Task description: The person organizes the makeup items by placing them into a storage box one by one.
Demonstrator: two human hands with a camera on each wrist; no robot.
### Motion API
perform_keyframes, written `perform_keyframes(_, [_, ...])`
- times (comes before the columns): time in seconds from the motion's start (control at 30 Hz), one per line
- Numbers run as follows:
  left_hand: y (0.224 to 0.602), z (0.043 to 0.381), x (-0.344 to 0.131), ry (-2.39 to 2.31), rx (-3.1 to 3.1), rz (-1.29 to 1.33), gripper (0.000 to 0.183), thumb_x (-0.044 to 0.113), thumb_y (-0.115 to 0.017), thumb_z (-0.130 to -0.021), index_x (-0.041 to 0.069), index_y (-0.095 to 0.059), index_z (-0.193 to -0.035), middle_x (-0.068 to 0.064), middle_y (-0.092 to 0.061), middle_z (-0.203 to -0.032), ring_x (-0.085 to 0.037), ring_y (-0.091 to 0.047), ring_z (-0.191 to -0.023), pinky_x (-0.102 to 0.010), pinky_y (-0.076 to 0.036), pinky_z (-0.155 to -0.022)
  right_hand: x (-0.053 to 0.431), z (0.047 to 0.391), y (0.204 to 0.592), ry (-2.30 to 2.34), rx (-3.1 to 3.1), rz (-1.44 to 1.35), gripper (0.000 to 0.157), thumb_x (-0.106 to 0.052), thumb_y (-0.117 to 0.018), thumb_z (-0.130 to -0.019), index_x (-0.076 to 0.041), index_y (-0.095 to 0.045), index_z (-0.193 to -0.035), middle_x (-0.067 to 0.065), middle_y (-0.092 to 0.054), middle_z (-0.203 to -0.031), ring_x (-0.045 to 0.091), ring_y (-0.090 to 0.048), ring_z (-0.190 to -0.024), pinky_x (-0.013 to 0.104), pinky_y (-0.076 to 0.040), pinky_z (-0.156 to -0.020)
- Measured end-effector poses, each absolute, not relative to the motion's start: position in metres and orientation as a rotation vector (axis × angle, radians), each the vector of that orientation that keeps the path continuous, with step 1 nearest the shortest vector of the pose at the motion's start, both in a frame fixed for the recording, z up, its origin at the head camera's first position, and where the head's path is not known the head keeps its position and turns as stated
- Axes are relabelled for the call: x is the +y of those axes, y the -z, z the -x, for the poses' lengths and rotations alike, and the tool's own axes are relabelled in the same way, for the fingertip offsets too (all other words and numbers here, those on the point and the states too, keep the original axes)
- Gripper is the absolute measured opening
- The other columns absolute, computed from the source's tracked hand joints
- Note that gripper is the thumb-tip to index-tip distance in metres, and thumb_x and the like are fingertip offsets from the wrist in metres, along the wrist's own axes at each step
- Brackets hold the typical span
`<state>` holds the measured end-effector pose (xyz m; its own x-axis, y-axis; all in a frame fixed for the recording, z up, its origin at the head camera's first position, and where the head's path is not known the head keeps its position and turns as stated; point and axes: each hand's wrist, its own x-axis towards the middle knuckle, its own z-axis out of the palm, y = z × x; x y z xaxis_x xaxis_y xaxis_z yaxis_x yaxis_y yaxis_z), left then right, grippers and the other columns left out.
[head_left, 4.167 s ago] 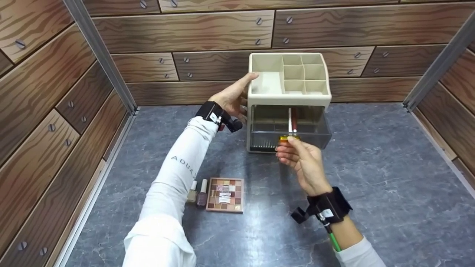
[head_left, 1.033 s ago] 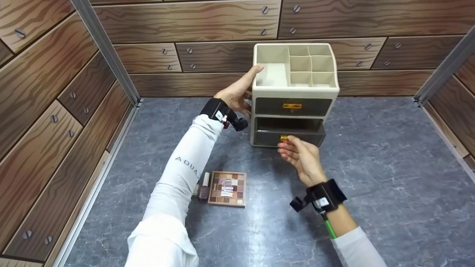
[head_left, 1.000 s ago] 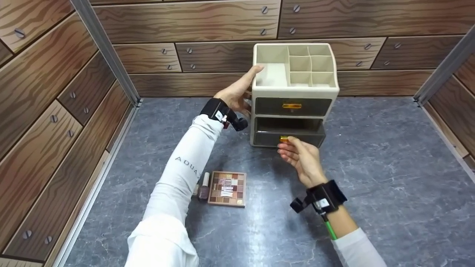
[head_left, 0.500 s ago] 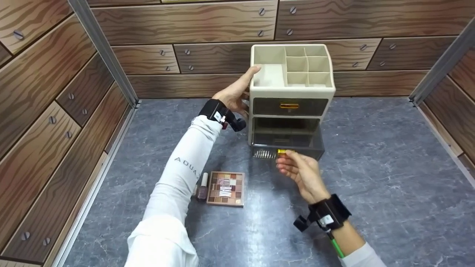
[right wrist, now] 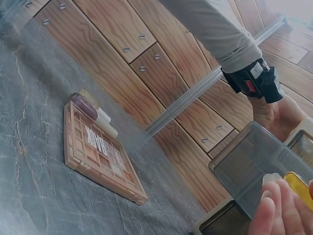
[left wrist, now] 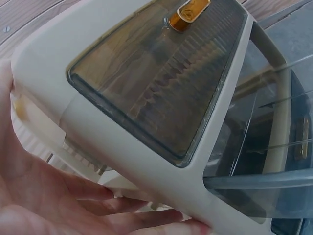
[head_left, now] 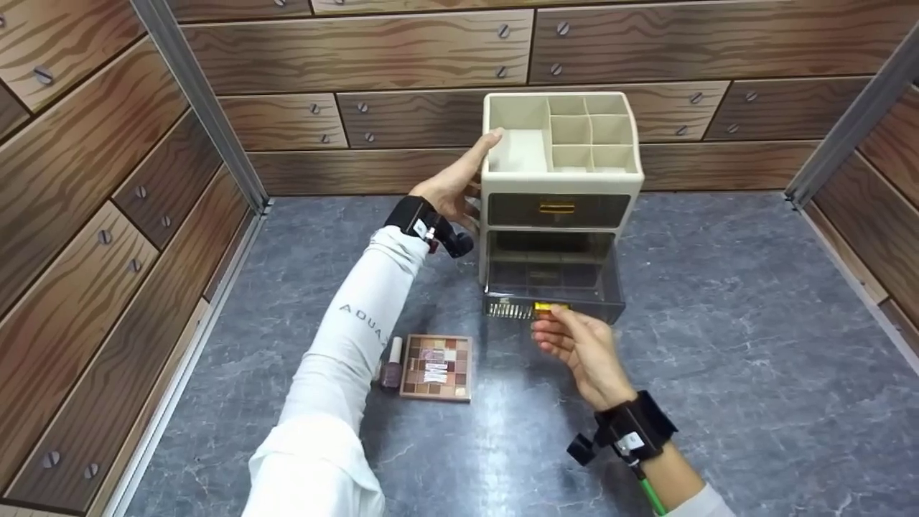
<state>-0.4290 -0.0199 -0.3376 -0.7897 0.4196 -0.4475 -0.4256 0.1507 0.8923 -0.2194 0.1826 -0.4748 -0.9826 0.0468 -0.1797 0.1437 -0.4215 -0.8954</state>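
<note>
A cream cosmetic organizer (head_left: 563, 179) with divided top compartments stands near the back wall. My left hand (head_left: 452, 188) grips its left side, thumb over the top rim; in the left wrist view the fingers (left wrist: 122, 215) lie along that side. Lower right, my right hand (head_left: 589, 352) pinches the amber handle (head_left: 543, 308) of the smoky clear lower drawer (head_left: 610, 313), which is pulled well out. Dividers show inside this drawer. Above it the upper drawer (head_left: 513, 211) is closed, its own amber handle (left wrist: 188, 13) facing forward. The right wrist view shows the drawer's side (right wrist: 242, 156) and right fingertips.
An eyeshadow palette (head_left: 436, 390) lies on the grey marbled surface in front of the organizer. Left of it is a purple nail polish bottle (head_left: 392, 372); a second bottle (right wrist: 92, 96) beside it is mostly hidden by my left sleeve. Wood-patterned panels (head_left: 402, 61) enclose the area.
Earlier the upper drawer stood pulled out with slim items inside; it is closed now. My right hand has since drawn the lower drawer out toward me. The left hand stays on the organizer.
</note>
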Motion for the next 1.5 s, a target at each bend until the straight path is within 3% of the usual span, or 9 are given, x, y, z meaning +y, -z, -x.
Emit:
perform_keyframes(0.23, [0.333, 0.425, -0.028, -1.582, 1.87, -0.083, 0.109, 0.084, -0.042, -0.092, 0.008, -0.017, -0.166, -0.023, -0.026, -0.168, -0.048, -0.027, -0.153, -0.069, -0.032, -0.119, 0.19, 0.218, 0.478, 2.58, 1.649, -0.3, 0.017, -0.012, -0.057, -0.108, 0.0, -0.07, -0.104, 0.009, -0.076, -0.085, 0.017, -0.074, -0.073, 0.025, -0.062, -0.069])
perform_keyframes(0.33, [0.336, 0.417, -0.041, -1.611, 1.923, -0.148, 0.09, 0.072, -0.038, -0.102, 0.009, -0.023, -0.165, -0.021, -0.031, -0.167, -0.045, -0.031, -0.153, -0.065, -0.035, -0.119, 0.191, 0.219, 0.478, 2.577, 1.664, -0.277, 0.018, -0.012, -0.058, -0.107, 0.001, -0.069, -0.106, 0.009, -0.076, -0.085, 0.017, -0.074, -0.074, 0.024, -0.062, -0.068])
perform_keyframes(0.5, [0.345, 0.391, -0.078, -1.577, 2.064, -0.245, 0.058, 0.044, -0.047, -0.111, 0.013, -0.038, -0.16, -0.019, -0.04, -0.163, -0.044, -0.041, -0.147, -0.06, -0.046, -0.112, 0.185, 0.223, 0.477, 2.574, 1.666, -0.232, 0.018, -0.012, -0.059, -0.106, 0.002, -0.071, -0.104, 0.01, -0.076, -0.085, 0.018, -0.075, -0.074, 0.025, -0.062, -0.068])
perform_keyframes(0.8, [0.387, 0.34, -0.138, -1.402, 2.213, -0.257, 0.065, 0.039, -0.061, -0.106, 0.011, -0.037, -0.159, -0.018, -0.045, -0.159, -0.041, -0.049, -0.14, -0.059, -0.051, -0.108, 0.183, 0.223, 0.48, 2.565, 1.677, -0.221, 0.018, -0.009, -0.058, -0.106, 0.001, -0.073, -0.101, 0.01, -0.076, -0.084, 0.017, -0.074, -0.073, 0.025, -0.063, -0.068])
perform_keyframes(1.0, [0.417, 0.31, -0.165, -1.42, 2.207, -0.162, 0.068, 0.033, -0.065, -0.103, 0.002, -0.036, -0.157, -0.025, -0.049, -0.152, -0.045, -0.051, -0.135, -0.057, -0.051, -0.108, 0.188, 0.221, 0.48, 2.568, 1.679, -0.217, 0.018, -0.011, -0.059, -0.106, 0.0, -0.073, -0.102, 0.01, -0.077, -0.085, 0.018, -0.074, -0.074, 0.025, -0.063, -0.069])
perform_keyframes(1.2, [0.441, 0.277, -0.185, -1.331, 2.297, -0.055, 0.067, 0.028, -0.07, -0.099, -0.003, -0.041, -0.152, -0.027, -0.057, -0.141, -0.04, -0.061, -0.119, -0.05, -0.058, -0.096, 0.188, 0.22, 0.481, 2.557, 1.694, -0.219, 0.02, -0.011, -0.058, -0.107, 0.0, -0.073, -0.102, 0.01, -0.077, -0.085, 0.018, -0.075, -0.075, 0.025, -0.063, -0.07])
perform_keyframes(1.37, [0.456, 0.258, -0.193, -1.23, 2.413, -0.005, 0.063, 0.023, -0.076, -0.092, -0.006, -0.05, -0.142, -0.029, -0.06, -0.135, -0.036, -0.065, -0.111, -0.046, -0.061, -0.089, 0.187, 0.222, 0.482, 2.555, 1.709, -0.196, 0.02, -0.012, -0.059, -0.107, 0.001, -0.074, -0.103, 0.01, -0.077, -0.085, 0.018, -0.075, -0.075, 0.025, -0.062, -0.07])
perform_keyframes(1.5, [0.467, 0.247, -0.194, -1.086, 2.551, -0.021, 0.05, 0.019, -0.081, -0.086, -0.005, -0.059, -0.125, -0.021, -0.066, -0.114, -0.03, -0.065, -0.096, -0.039, -0.059, -0.077, 0.188, 0.222, 0.482, 2.557, 1.71, -0.203, 0.02, -0.012, -0.059, -0.106, 0.001, -0.074, -0.103, 0.01, -0.076, -0.085, 0.018, -0.074, -0.075, 0.025, -0.062, -0.07])
